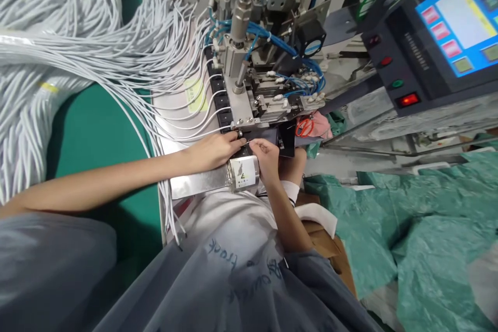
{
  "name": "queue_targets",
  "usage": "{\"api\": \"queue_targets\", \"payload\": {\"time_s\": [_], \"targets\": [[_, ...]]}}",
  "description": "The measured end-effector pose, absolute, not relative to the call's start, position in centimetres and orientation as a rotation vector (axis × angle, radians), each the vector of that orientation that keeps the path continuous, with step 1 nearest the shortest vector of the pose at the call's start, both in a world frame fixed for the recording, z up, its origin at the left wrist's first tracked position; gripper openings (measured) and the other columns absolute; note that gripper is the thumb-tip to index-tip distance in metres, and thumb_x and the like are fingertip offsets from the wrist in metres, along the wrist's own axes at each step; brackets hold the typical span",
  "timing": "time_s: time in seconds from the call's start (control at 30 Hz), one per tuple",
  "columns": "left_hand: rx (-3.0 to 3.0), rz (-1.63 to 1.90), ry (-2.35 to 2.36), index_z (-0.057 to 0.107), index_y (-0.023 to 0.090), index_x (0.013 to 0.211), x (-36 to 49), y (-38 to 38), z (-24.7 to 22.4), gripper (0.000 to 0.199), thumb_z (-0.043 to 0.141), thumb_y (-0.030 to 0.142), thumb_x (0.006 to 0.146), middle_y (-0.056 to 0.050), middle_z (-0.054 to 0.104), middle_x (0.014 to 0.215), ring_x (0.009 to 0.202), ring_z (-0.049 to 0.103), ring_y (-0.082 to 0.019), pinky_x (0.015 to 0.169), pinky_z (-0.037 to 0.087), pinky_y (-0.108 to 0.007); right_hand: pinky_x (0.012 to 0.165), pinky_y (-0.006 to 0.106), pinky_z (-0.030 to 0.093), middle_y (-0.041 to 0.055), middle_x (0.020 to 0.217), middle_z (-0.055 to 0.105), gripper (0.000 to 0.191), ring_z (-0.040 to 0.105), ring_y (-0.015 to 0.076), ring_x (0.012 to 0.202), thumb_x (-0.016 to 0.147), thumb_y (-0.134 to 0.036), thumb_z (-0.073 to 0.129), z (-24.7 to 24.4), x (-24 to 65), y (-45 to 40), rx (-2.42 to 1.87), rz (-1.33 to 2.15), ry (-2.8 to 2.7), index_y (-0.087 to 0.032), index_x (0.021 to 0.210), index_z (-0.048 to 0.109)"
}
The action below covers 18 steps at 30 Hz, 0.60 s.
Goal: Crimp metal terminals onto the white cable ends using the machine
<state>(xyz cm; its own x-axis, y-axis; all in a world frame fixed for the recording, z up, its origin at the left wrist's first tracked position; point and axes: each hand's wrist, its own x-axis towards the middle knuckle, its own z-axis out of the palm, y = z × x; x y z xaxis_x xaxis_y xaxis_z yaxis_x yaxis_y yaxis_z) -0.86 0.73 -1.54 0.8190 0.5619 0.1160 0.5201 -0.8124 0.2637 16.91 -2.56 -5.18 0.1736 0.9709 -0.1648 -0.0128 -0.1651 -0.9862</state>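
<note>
Left hand [216, 151] and right hand [266, 154] close together, fingertips nearly meeting — right pinches 1 thin wire [249, 142], left's grip cannot be told. Wire sits between them, beside the machine [240, 101] — white cables [116, 51] spread leftward.

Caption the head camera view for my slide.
Left hand and right hand nearly meet at the machine, white cables at left, lit screen upper right.

Smooth plastic-looking cables [97, 59], shiny metal plate [200, 183], matt cloth shirt [218, 295], crinkled plastic sheeting [439, 264]
</note>
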Motion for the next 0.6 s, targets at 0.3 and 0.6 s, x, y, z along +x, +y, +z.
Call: {"api": "queue_targets", "payload": {"time_s": [0.3, 0.6], "targets": [[2.885, 0.192, 0.84, 0.045, 0.009, 0.128, -1.0, 0.6, -1.5, 0.043, 0.036, 0.011, 0.086, -0.011, 0.055, 0.092, 0.06, 0.057, -0.013, 0.053, 0.046, -0.025, 0.045, 0.022, 0.024, -0.0069, 0.049, 0.04, 0.017, 0.031, 0.0073, 0.047, 0.069, -0.033, 0.06, -4.8, 17.8, -1.8, -1.445, 1.362, -1.065, -0.017, 0.07, 0.057], [2.965, 0.075, 0.862, 0.048, 0.013, 0.125, -0.7, 0.4, -1.1, 0.042, 0.038, 0.007, 0.084, -0.009, 0.055, 0.093, 0.056, 0.057, -0.011, 0.051, 0.045, -0.023, 0.046, 0.022, 0.023, -0.0071, 0.048, 0.043, 0.014, 0.035, 0.0063, 0.046, 0.068, -0.03, 0.06, -4.2, 18.5, -0.9, -1.418, 1.47, -1.114, -0.016, 0.067, 0.056]]}}
